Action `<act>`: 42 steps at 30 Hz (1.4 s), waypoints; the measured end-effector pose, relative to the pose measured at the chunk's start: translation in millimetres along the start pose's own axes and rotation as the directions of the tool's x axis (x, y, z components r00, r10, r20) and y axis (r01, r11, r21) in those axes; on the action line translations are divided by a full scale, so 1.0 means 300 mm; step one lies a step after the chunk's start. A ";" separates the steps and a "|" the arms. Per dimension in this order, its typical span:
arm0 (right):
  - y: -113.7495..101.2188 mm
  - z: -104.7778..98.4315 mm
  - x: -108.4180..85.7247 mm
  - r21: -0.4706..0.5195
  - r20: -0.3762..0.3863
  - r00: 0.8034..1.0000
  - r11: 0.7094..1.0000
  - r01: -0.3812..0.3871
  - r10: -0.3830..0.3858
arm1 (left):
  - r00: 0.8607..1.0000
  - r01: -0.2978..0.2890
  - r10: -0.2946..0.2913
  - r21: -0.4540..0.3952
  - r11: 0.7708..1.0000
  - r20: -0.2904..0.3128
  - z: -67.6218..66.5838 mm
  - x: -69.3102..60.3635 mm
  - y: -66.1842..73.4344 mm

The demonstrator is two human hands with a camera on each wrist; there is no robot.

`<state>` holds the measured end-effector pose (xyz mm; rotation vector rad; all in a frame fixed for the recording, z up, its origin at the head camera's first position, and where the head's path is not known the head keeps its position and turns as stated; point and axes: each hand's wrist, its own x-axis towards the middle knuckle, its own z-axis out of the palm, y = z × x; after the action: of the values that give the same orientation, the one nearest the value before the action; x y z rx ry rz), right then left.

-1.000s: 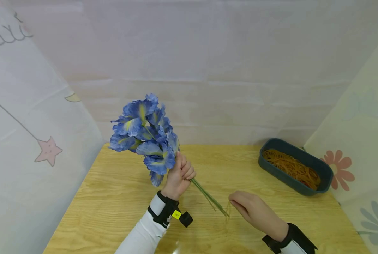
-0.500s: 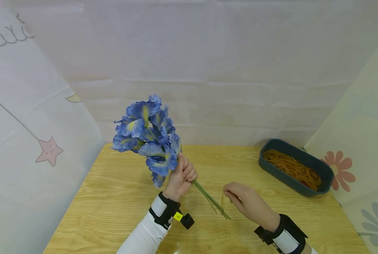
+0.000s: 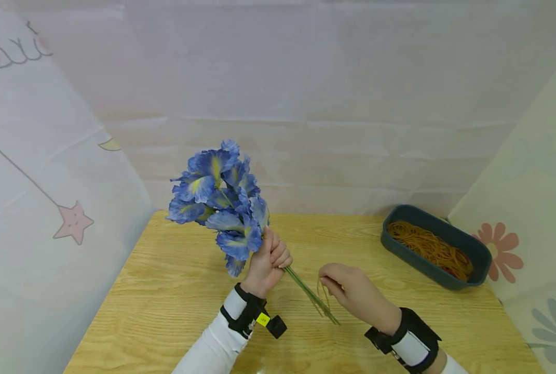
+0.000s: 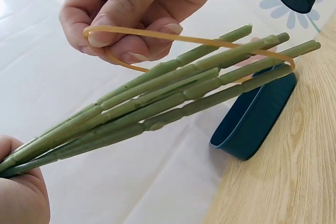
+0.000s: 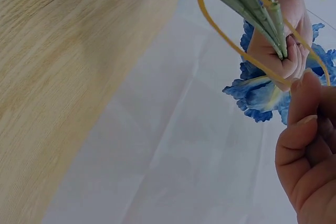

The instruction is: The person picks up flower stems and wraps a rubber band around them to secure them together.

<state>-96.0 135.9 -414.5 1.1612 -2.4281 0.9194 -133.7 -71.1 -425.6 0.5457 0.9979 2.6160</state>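
A bunch of blue flowers (image 3: 221, 197) leans up to the left, gripped around its green stems (image 3: 306, 289) by my left hand (image 3: 267, 262) just below the petals. My right hand (image 3: 357, 291) pinches a thin yellow rubber band (image 3: 323, 294) between thumb and fingers. In the left wrist view the band (image 4: 178, 37) loops around the ends of several green stems (image 4: 184, 94), pulled out towards the right hand (image 4: 126, 14). From the right wrist, the band (image 5: 231, 43) shows stretched between the stems (image 5: 252, 11) and the fingertips.
A dark blue-green box (image 3: 410, 254) of rubber bands (image 3: 429, 248) stands at the wooden table's (image 3: 165, 291) back right. White cloth with printed shapes rises behind the table and on both sides.
My right hand has moved left, carrying the rubber band further up along the stems. The left hand and the flowers have shifted slightly right.
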 end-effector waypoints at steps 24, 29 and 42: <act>-0.029 0.031 0.061 0.144 0.081 0.996 0.988 -0.049 0.037 | 0.998 0.056 -0.056 0.006 0.998 -0.010 -0.008 -0.014 0.006; -0.028 0.045 0.069 0.190 0.098 0.992 0.977 -0.098 0.081 | 0.997 0.064 -0.064 0.005 0.998 -0.036 -0.007 -0.015 0.006; -0.034 0.047 0.042 0.190 0.131 0.985 0.973 -0.134 0.110 | 0.998 0.036 -0.036 -0.008 0.999 -0.041 -0.002 -0.019 0.013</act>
<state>-95.7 114.5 -414.3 1.1731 -2.5757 1.1846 -129.5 -76.3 -424.7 0.4695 1.0013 2.6076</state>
